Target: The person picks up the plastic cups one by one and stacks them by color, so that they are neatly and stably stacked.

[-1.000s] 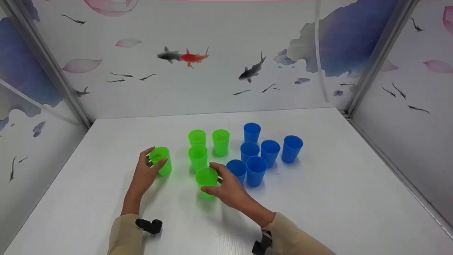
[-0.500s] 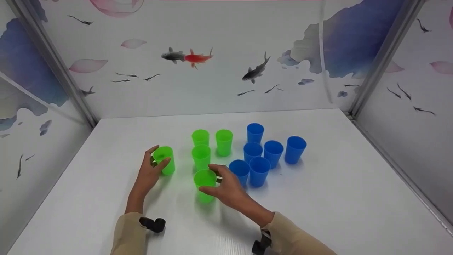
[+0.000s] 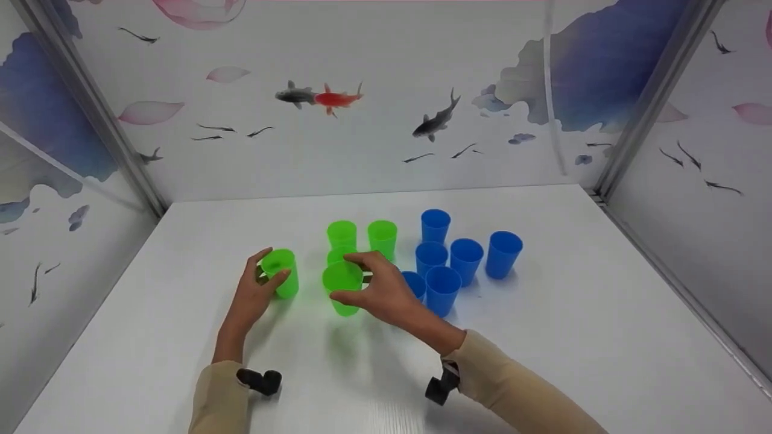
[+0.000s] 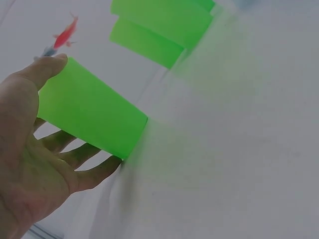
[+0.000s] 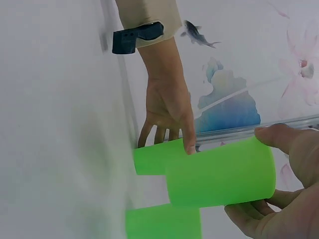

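My left hand [image 3: 253,292] grips a green cup [image 3: 291,287] upright on the white table, thumb on its near side. In the left wrist view that cup [image 4: 94,109] has the fingers spread along its side. My right hand [image 3: 389,295] holds another green cup [image 3: 342,278] near its rim, raised over the table. The right wrist view shows this raised cup [image 5: 219,174] between thumb and fingers, apart from the tabletop. Behind it stands a partly hidden green cup [image 3: 336,255], with two more green cups beyond, one at left [image 3: 342,231] and one at right [image 3: 382,236].
Several blue cups [image 3: 443,292] stand upright in a group right of the green ones, the nearest-left one [image 3: 415,282] partly behind my right hand. White panels [image 3: 362,163] with painted fish enclose the table [image 3: 573,337] at the back and sides.
My right hand has lifted its green cup off the table, up and away from me, so it now overlaps the green cup behind. The left hand keeps its grip in place.
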